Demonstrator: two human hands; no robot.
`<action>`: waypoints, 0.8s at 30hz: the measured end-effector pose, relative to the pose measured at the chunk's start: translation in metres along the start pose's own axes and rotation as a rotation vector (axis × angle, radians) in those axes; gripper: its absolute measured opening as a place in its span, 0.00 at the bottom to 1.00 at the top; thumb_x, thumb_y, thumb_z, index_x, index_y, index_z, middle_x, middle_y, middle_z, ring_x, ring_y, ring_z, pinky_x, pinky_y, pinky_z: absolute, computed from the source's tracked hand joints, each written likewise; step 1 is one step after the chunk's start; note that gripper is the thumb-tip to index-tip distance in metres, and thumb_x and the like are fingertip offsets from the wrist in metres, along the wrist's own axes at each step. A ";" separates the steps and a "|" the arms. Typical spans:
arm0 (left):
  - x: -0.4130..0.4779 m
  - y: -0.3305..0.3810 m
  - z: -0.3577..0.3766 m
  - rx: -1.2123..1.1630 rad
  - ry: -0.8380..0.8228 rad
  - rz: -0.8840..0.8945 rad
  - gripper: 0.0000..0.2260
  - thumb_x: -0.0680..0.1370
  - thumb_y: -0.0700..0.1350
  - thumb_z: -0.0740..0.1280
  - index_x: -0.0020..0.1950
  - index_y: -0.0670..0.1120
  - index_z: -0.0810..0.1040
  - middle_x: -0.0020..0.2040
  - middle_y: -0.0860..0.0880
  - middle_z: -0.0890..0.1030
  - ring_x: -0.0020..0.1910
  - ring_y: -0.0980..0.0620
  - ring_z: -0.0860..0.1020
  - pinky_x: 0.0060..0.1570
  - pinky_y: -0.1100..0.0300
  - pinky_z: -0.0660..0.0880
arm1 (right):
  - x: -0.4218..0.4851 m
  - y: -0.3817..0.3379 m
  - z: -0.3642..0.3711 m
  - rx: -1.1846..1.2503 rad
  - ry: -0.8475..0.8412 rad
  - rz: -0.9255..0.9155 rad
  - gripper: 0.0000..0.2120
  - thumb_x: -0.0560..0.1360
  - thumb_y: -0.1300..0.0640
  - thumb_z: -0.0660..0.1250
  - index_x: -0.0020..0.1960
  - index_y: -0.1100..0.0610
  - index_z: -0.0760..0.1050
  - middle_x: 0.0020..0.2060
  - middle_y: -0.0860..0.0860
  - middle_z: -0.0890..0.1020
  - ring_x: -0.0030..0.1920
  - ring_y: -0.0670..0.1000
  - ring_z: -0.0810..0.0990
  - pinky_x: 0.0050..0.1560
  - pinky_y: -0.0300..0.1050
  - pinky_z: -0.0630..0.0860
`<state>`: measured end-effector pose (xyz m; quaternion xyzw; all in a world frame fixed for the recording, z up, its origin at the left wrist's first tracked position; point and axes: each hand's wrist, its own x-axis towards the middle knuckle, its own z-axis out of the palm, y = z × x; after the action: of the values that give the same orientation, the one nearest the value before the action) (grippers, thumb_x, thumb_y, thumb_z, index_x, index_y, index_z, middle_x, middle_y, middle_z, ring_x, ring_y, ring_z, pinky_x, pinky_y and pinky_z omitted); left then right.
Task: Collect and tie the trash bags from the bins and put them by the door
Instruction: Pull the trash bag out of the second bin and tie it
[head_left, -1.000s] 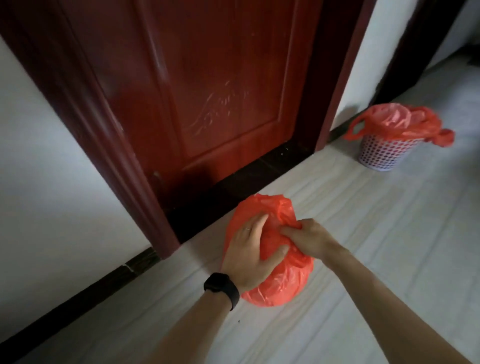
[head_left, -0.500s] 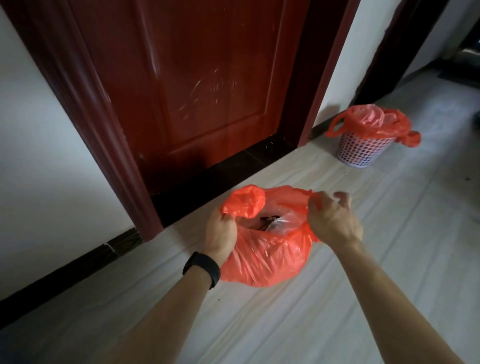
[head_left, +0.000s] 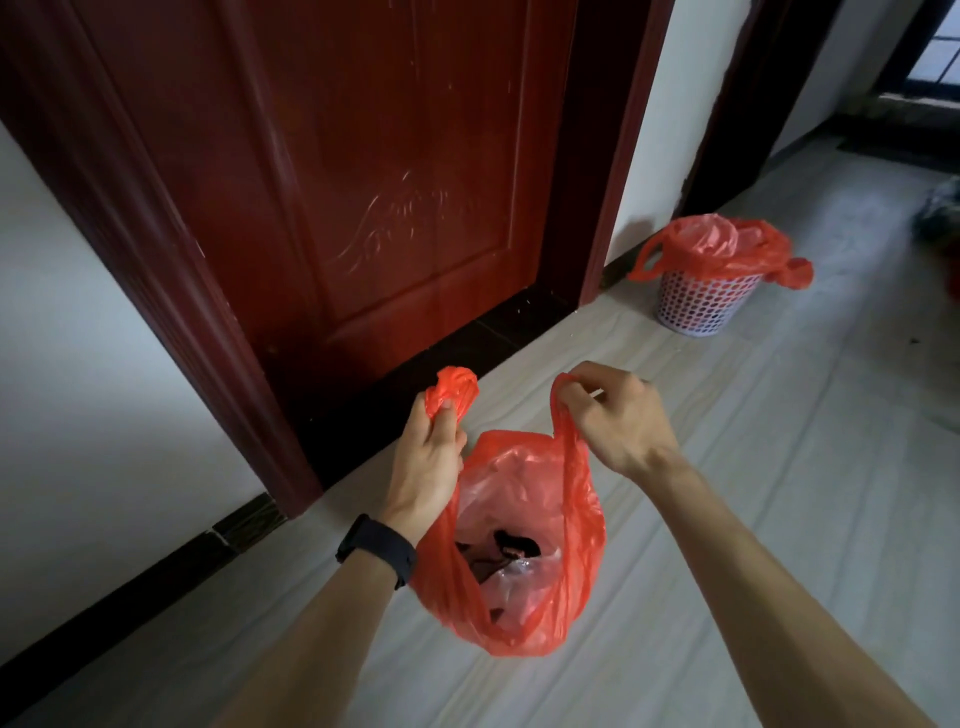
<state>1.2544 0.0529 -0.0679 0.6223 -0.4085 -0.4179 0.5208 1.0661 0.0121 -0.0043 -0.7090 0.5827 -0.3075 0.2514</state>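
Note:
A red plastic trash bag (head_left: 524, 587) hangs open in front of me, with dark scraps and clear plastic inside. My left hand (head_left: 428, 457) grips the bunched left handle. My right hand (head_left: 613, 415) pinches the right handle and holds it stretched upward. The dark red wooden door (head_left: 363, 182) stands shut just beyond the bag. Further right, a white perforated bin (head_left: 701, 301) sits on the floor with another red bag (head_left: 722, 244) lining it, its handles hanging over the rim.
White walls flank the door, with a black skirting strip (head_left: 156, 577) along the floor. The pale floor (head_left: 779, 493) runs to the right toward a dark doorway (head_left: 737, 104). A dim object (head_left: 943, 213) lies at the far right edge.
My hands went from pressing the bag closed to pulling it open by its two handles. The bag now hangs lifted and stretched between both hands.

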 end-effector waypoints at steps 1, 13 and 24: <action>-0.001 0.004 0.000 -0.001 -0.015 0.038 0.12 0.84 0.51 0.55 0.63 0.49 0.73 0.31 0.51 0.72 0.28 0.54 0.72 0.36 0.60 0.72 | 0.001 -0.002 -0.001 0.004 0.019 0.006 0.13 0.76 0.52 0.61 0.36 0.53 0.80 0.30 0.46 0.82 0.38 0.42 0.79 0.38 0.32 0.72; 0.000 0.020 0.002 0.102 -0.083 0.151 0.09 0.81 0.60 0.59 0.52 0.61 0.76 0.50 0.59 0.82 0.49 0.67 0.78 0.48 0.71 0.70 | 0.008 -0.002 -0.017 0.177 -0.057 0.030 0.09 0.75 0.47 0.72 0.38 0.49 0.82 0.52 0.42 0.81 0.53 0.40 0.80 0.55 0.41 0.75; -0.004 0.020 0.013 0.099 -0.406 0.105 0.33 0.70 0.59 0.74 0.72 0.63 0.67 0.64 0.59 0.79 0.62 0.62 0.77 0.64 0.60 0.71 | 0.003 -0.005 -0.001 0.422 -0.194 0.013 0.05 0.76 0.55 0.72 0.47 0.52 0.87 0.44 0.45 0.87 0.48 0.42 0.84 0.49 0.38 0.77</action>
<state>1.2397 0.0506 -0.0495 0.5280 -0.5569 -0.4866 0.4175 1.0687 0.0100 0.0001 -0.6632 0.4830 -0.3516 0.4509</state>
